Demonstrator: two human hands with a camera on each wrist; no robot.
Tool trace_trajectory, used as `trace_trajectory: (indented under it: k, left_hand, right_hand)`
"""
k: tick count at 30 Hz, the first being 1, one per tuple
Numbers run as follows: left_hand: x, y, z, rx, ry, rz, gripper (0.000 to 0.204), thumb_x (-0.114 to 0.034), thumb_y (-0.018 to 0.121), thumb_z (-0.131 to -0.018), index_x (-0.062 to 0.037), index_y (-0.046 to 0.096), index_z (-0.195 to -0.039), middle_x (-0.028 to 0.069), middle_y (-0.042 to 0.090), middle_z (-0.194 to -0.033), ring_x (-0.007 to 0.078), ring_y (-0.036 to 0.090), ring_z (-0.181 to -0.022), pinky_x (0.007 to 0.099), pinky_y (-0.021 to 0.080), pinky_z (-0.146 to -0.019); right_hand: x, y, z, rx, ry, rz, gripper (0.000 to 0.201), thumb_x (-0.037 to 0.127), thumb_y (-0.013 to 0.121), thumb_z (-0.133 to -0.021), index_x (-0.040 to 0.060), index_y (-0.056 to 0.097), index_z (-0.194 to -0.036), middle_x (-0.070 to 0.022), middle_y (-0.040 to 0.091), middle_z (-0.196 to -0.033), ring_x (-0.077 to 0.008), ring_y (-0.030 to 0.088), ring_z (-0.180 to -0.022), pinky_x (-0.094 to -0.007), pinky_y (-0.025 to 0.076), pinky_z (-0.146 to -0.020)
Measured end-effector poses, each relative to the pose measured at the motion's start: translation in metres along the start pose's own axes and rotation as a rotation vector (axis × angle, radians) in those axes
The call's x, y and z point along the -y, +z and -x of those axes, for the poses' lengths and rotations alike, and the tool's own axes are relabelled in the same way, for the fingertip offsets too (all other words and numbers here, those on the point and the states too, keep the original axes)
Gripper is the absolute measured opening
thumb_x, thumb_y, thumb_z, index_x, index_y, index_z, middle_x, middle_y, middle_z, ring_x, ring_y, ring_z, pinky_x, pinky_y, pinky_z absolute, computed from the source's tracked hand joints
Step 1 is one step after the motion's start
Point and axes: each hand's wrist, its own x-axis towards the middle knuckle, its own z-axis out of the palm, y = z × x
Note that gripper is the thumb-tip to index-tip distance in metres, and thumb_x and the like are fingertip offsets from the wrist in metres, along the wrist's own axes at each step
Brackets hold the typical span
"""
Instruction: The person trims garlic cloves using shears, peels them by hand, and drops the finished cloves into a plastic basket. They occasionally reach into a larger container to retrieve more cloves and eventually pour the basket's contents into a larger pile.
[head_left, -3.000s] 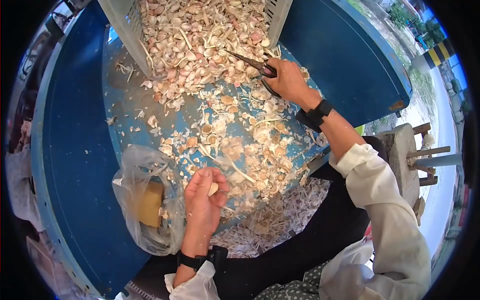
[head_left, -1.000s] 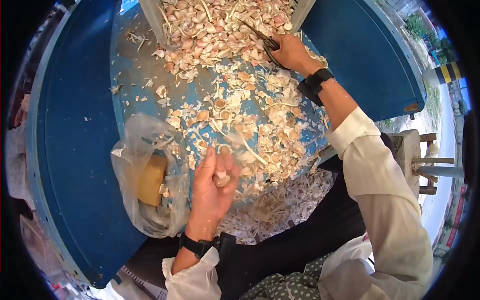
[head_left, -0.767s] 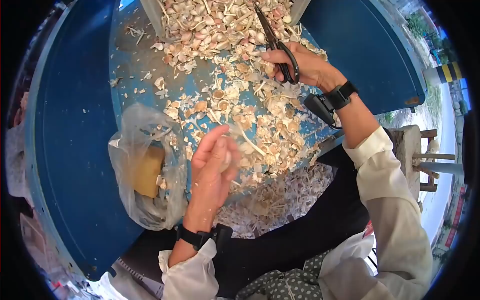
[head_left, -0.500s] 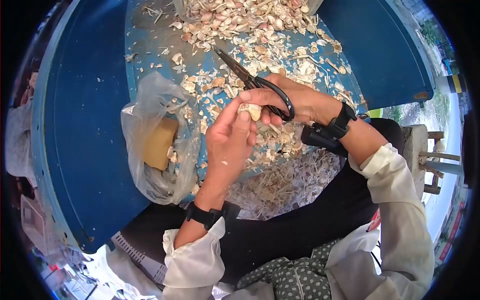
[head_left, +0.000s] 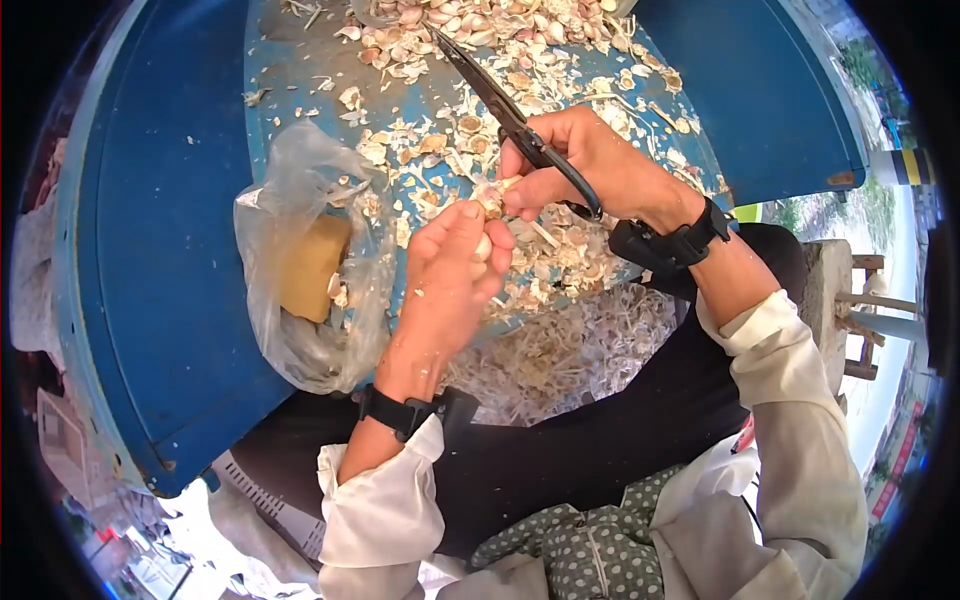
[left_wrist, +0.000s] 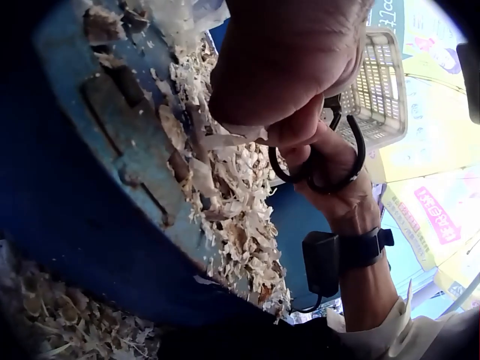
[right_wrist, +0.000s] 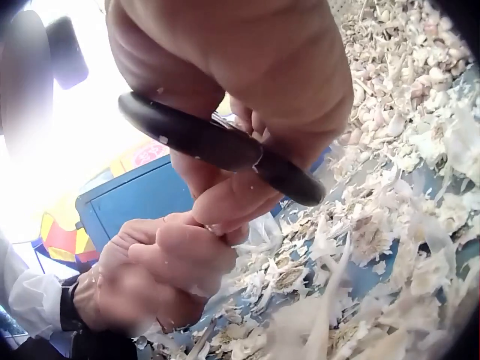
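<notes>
My left hand (head_left: 447, 275) pinches a garlic piece (head_left: 489, 203) between thumb and fingertips. A smooth, pale clove (head_left: 483, 247) lies in its curled fingers. My right hand (head_left: 610, 172) grips black-handled scissors (head_left: 505, 113), blades pointing up and left, away from the garlic. The thumb and a finger of that same hand reach the garlic, meeting the left fingertips over the scattered peels. In the right wrist view the scissor handle (right_wrist: 202, 142) crosses the palm, and the two hands' fingertips hide most of the garlic.
Loose cloves (head_left: 480, 22) are heaped at the far end of the blue surface (head_left: 290, 75). Dry peels (head_left: 560, 255) litter its middle. A clear plastic bag (head_left: 345, 345) with a tan block (head_left: 315, 268) sits left of my hand. Blue side panels (head_left: 750, 90) rise on both sides.
My right hand has come from the clove heap, with the scissors, toward my left hand. Its fingers now take hold of the garlic there. The head view has shifted, leaving the crate mostly out of sight.
</notes>
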Motion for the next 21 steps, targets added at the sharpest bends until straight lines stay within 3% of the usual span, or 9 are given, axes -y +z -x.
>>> trace_trajectory:
  k: [4,8,10,12,13,16,17,18,21]
  left_hand:
    - [-0.001,-0.004,-0.006,0.007,0.000,0.160,0.025,-0.028,0.049,-0.098,-0.0047,0.056,-0.099,0.0048,0.060,-0.082,0.0074,0.051,-0.066,0.0169,0.035,-0.046]
    - [0.003,-0.011,-0.007,0.015,-0.036,0.240,0.026,-0.027,0.048,-0.098,-0.0038,0.057,-0.104,0.0055,0.061,-0.088,0.0080,0.053,-0.071,0.0171,0.039,-0.052]
    - [0.003,-0.001,-0.007,-0.153,-0.078,0.314,0.028,-0.026,0.045,-0.098,-0.0021,0.056,-0.107,0.0071,0.060,-0.096,0.0116,0.055,-0.080,0.0220,0.046,-0.067]
    - [0.006,0.004,-0.006,-0.224,-0.085,0.351,0.029,-0.025,0.043,-0.098,-0.0007,0.056,-0.106,0.0088,0.059,-0.101,0.0154,0.056,-0.089,0.0287,0.047,-0.082]
    - [0.006,0.000,-0.006,-0.084,-0.069,0.364,0.028,-0.023,0.042,-0.097,-0.0003,0.056,-0.106,0.0100,0.059,-0.102,0.0181,0.057,-0.092,0.0318,0.047,-0.087]
    - [0.000,-0.007,-0.005,0.043,-0.088,0.503,0.024,-0.020,0.046,-0.097,-0.0013,0.056,-0.109,0.0073,0.059,-0.102,0.0141,0.057,-0.092,0.0288,0.047,-0.082]
    - [0.001,-0.001,-0.005,-0.098,-0.084,0.439,0.021,-0.022,0.045,-0.099,-0.0045,0.053,-0.108,0.0059,0.056,-0.091,0.0097,0.055,-0.072,0.0109,0.045,-0.047]
    - [0.001,0.000,-0.004,-0.093,-0.085,0.443,0.021,-0.022,0.045,-0.099,-0.0045,0.053,-0.108,0.0059,0.056,-0.091,0.0097,0.055,-0.072,0.0109,0.045,-0.047]
    - [-0.002,0.007,-0.004,-0.091,-0.111,0.315,0.034,-0.037,0.045,-0.099,-0.0042,0.052,-0.103,0.0056,0.052,-0.085,0.0070,0.050,-0.064,0.0129,0.037,-0.040]
  right_hand:
    - [-0.007,0.006,-0.001,-0.037,-0.048,-0.124,0.017,0.007,0.072,-0.079,-0.0007,0.062,-0.090,-0.0069,0.066,-0.076,-0.0108,0.063,-0.064,-0.0225,0.051,-0.060]
    - [0.002,0.015,0.004,-0.108,-0.031,0.046,0.020,0.011,0.075,-0.079,-0.0020,0.063,-0.089,-0.0044,0.064,-0.073,-0.0078,0.059,-0.058,-0.0211,0.049,-0.053]
    - [0.008,0.031,0.011,-0.097,-0.088,0.085,0.024,0.016,0.078,-0.076,0.0005,0.062,-0.086,0.0006,0.057,-0.065,-0.0048,0.050,-0.053,-0.0206,0.039,-0.048]
    - [0.002,0.038,0.010,-0.144,-0.327,0.658,0.028,0.019,0.081,-0.073,0.0018,0.062,-0.084,0.0022,0.053,-0.063,-0.0049,0.043,-0.055,-0.0232,0.036,-0.050]
    - [0.002,0.040,0.010,-0.093,-0.372,0.661,0.030,0.021,0.082,-0.071,0.0027,0.063,-0.086,0.0028,0.051,-0.062,-0.0051,0.040,-0.058,-0.0249,0.035,-0.051]
    - [0.008,0.037,0.009,-0.140,-0.216,0.579,0.027,0.020,0.081,-0.073,0.0021,0.065,-0.087,0.0038,0.053,-0.064,-0.0035,0.043,-0.058,-0.0227,0.034,-0.051]
    - [-0.002,0.029,0.001,-0.215,-0.206,0.426,0.026,0.018,0.080,-0.075,0.0015,0.066,-0.088,0.0056,0.055,-0.064,-0.0020,0.044,-0.059,-0.0206,0.034,-0.050]
    - [0.007,0.027,-0.002,-0.242,-0.124,0.389,0.020,0.015,0.074,-0.074,0.0004,0.060,-0.074,-0.0006,0.054,-0.058,-0.0057,0.045,-0.057,-0.0264,0.037,-0.050]
    - [-0.001,0.012,-0.013,-0.108,-0.077,0.387,0.017,0.013,0.073,-0.075,0.0012,0.061,-0.073,0.0013,0.055,-0.058,-0.0051,0.045,-0.056,-0.0246,0.037,-0.050]
